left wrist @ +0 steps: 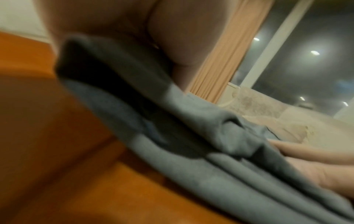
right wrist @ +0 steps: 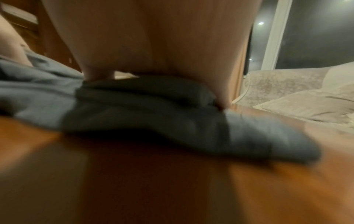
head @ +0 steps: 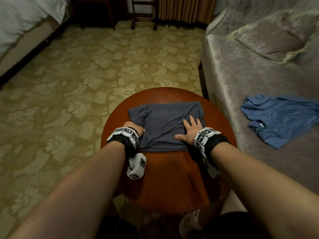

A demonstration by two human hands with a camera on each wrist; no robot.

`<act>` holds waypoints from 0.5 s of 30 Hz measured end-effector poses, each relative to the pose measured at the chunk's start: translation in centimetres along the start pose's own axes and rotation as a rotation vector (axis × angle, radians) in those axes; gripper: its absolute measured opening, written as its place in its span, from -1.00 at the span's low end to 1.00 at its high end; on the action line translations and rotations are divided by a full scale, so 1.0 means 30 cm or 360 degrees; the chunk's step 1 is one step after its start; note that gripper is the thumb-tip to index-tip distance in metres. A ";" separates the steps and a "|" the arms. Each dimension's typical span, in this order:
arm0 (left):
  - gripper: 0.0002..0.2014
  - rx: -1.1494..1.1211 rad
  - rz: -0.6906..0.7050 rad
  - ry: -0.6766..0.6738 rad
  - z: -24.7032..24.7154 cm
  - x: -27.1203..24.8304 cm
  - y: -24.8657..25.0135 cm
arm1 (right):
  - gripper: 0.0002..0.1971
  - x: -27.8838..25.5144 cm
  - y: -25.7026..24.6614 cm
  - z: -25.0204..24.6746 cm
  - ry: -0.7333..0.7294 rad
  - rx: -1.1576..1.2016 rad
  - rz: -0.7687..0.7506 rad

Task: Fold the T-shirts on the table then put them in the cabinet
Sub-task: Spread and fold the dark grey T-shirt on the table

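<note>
1 grey T-shirt (head: 165,121) on table (head: 165,178): left hand (head: 133,129) grips edge, right hand (head: 189,130) spread flat; 1 blue T-shirt (head: 279,119) on sofa (head: 241,66).

The round wooden table (head: 165,178) (reddish-brown) bears one folded grey T-shirt (head: 165,121).

A grey sofa (head: 241,69) with 1 cushion (head: 269,42) stands right of the grip. A white-sheeted bed (head: 20,23) lies far left, beyond the floral carpet (head: 86,69). Curtains (head: 184,9) hang farthest ahead.

Dim room — floral yellow carpet (head: 82,69), grey velvet sofa (head: 241,69) right, bed (head: 20,25) left, dark window (left wrist: 306,53) behind
</note>
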State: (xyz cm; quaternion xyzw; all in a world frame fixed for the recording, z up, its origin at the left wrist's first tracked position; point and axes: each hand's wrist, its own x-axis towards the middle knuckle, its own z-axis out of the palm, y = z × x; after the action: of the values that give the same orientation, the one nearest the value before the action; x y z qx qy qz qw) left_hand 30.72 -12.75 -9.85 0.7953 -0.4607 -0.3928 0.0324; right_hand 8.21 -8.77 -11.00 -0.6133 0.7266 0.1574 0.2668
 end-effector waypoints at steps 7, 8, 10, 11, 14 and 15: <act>-0.42 -0.0324 0.0250 0.0185 -0.074 0.007 -0.035 | -0.69 -0.051 -0.005 -0.035 0.0666 0.0561 -0.0005; -0.34 -0.0369 0.0306 0.0208 -0.086 0.000 -0.034 | -0.71 -0.053 0.003 -0.028 0.0608 0.0731 0.0059; -0.26 -0.0442 0.0472 0.0248 -0.107 -0.013 -0.029 | -0.77 -0.057 0.020 -0.017 0.0484 0.1037 0.0135; -0.34 -0.0419 0.0580 0.0267 -0.112 -0.022 -0.024 | -0.80 -0.058 0.027 -0.015 0.0434 0.1174 0.0133; -0.66 -0.0260 0.0786 0.0317 -0.107 -0.056 0.008 | -0.76 -0.065 0.027 -0.012 0.0314 0.1424 0.0076; -0.69 -0.0232 0.0812 0.0310 -0.102 -0.081 0.030 | -0.73 -0.064 0.027 -0.010 0.0276 0.1497 0.0071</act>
State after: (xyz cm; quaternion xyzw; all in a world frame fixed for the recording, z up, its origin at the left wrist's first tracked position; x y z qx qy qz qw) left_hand 31.44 -12.36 -5.92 0.6832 -0.6111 -0.3260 0.2314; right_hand 7.56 -7.22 -9.72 -0.4211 0.7515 -0.2345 0.4504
